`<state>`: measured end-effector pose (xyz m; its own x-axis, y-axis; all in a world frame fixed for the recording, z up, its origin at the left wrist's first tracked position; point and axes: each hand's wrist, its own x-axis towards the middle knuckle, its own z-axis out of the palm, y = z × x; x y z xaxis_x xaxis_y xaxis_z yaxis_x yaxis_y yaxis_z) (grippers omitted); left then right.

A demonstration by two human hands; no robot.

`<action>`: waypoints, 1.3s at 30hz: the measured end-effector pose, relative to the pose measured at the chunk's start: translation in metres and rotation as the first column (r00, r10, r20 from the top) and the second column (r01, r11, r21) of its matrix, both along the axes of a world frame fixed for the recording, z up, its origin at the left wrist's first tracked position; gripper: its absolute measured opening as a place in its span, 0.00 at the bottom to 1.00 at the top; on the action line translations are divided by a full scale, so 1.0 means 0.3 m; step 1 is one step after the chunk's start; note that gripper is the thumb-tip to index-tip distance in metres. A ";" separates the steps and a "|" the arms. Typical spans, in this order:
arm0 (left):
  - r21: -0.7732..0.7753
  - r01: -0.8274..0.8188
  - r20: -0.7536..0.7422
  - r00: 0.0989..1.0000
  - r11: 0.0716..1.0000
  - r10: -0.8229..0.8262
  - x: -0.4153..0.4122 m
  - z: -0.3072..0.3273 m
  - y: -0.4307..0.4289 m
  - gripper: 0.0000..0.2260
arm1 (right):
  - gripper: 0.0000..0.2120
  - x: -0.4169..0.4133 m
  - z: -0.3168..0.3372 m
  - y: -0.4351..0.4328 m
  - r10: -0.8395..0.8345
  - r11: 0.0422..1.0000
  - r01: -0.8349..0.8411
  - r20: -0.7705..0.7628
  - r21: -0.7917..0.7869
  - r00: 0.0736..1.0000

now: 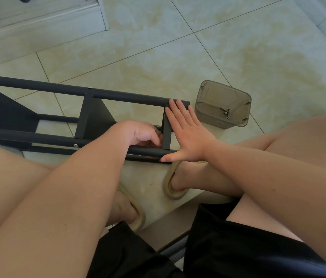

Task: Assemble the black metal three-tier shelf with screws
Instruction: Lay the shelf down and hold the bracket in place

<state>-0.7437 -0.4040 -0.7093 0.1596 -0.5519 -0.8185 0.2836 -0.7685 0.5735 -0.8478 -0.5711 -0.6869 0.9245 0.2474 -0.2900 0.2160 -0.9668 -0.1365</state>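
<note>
The black metal shelf (90, 117) lies on its side on the tiled floor, its posts running from the left edge toward the middle. My right hand (186, 135) lies flat with straight fingers against the end shelf panel (167, 135); its fingertips touch the far post (118, 95) and its thumb touches the near post (54, 138). My left hand (140, 134) reaches inside the frame beside that panel with fingers curled; what they hold is hidden. Silver screw heads show on the far post (90, 87) and the near post (76, 145).
A smoky transparent plastic box (223, 104) with a few screws inside stands on the floor right of the shelf end. My knees and slippered feet flank the near post. A white low cabinet edge (58, 23) and shoes sit at the far left.
</note>
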 end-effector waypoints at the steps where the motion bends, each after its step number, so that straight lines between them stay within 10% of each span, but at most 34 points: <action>1: -0.002 -0.008 -0.002 1.000 1.000 0.008 0.001 -0.003 0.000 0.13 | 0.66 0.000 0.000 0.000 0.000 1.000 0.000 0.000 0.000 1.000; 39: 0.071 -0.097 -0.151 0.983 0.993 0.107 0.001 0.003 0.002 0.13 | 0.66 0.000 -0.002 -0.003 0.001 1.000 -0.001 0.003 0.009 1.000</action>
